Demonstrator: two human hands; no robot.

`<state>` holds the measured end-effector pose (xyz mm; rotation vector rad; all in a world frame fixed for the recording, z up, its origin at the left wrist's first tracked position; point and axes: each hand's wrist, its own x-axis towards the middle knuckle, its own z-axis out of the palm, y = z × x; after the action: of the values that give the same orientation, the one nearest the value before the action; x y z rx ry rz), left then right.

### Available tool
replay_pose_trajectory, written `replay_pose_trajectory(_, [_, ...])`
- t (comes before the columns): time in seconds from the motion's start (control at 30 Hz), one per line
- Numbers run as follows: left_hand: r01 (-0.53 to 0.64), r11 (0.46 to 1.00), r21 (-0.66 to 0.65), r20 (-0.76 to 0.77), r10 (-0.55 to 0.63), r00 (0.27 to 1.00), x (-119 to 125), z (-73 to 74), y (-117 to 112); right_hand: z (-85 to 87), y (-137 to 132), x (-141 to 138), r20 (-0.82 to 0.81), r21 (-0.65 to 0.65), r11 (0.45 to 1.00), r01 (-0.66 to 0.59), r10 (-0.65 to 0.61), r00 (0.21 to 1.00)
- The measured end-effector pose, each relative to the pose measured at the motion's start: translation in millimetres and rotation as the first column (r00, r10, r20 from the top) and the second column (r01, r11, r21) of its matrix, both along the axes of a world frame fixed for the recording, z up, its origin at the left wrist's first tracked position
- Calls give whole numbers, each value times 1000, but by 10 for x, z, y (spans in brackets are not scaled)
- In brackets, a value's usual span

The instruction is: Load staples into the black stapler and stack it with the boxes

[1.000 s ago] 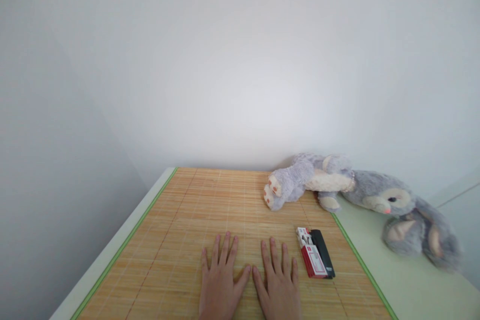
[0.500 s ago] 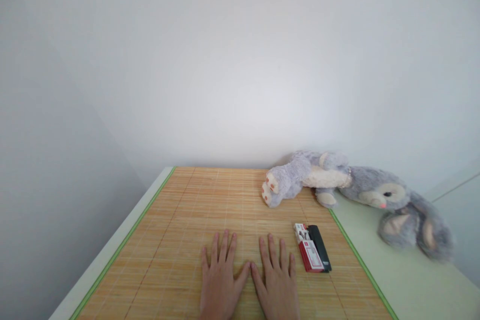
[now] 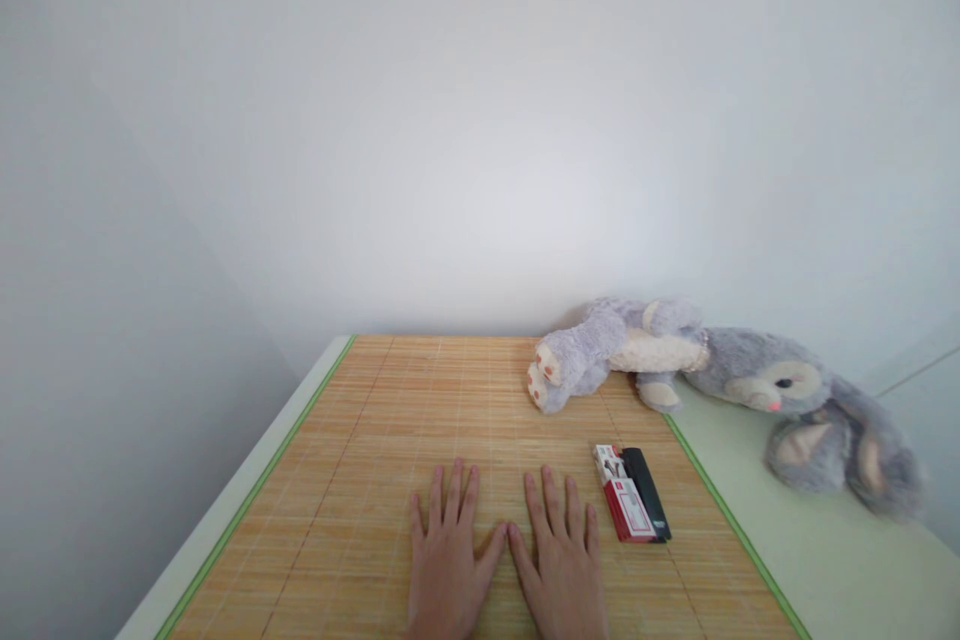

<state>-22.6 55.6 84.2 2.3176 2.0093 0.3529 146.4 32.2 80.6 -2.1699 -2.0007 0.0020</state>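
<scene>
Both of my hands lie flat on a bamboo mat [image 3: 375,500], fingers spread and thumbs almost meeting. My left hand [image 3: 448,560] is open and holds nothing. To its right, my right hand [image 3: 561,560] is open too, palm down on the mat. Just right of my right hand sit a small red and white box [image 3: 631,510] and a white box with dark print [image 3: 610,463]. Alongside them lies a black stapler [image 3: 646,492], slanting away from me.
A grey plush rabbit [image 3: 660,352] lies on its side along the back right, its legs on the mat and its head on the pale tabletop [image 3: 832,560]. Behind the table rises a white wall [image 3: 480,120]. Green edging [image 3: 255,490] borders the mat.
The whole view has shifted a little, so everything appears slightly farther right. My hands keep the same flat pose on the mat.
</scene>
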Motion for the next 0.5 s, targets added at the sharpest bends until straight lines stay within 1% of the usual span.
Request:
replay_pose_trajectory(0.2, [-2,1000,-1,-10,2,1000,10,-2,18,21,5,12,-19,-27,1000,-1,0,1000])
replay_pose_trajectory(0.5, [-6,1000,-1,-16,6,1000,3,-15,13,-13,12,7,-23,-12,1000,4,-4,1000])
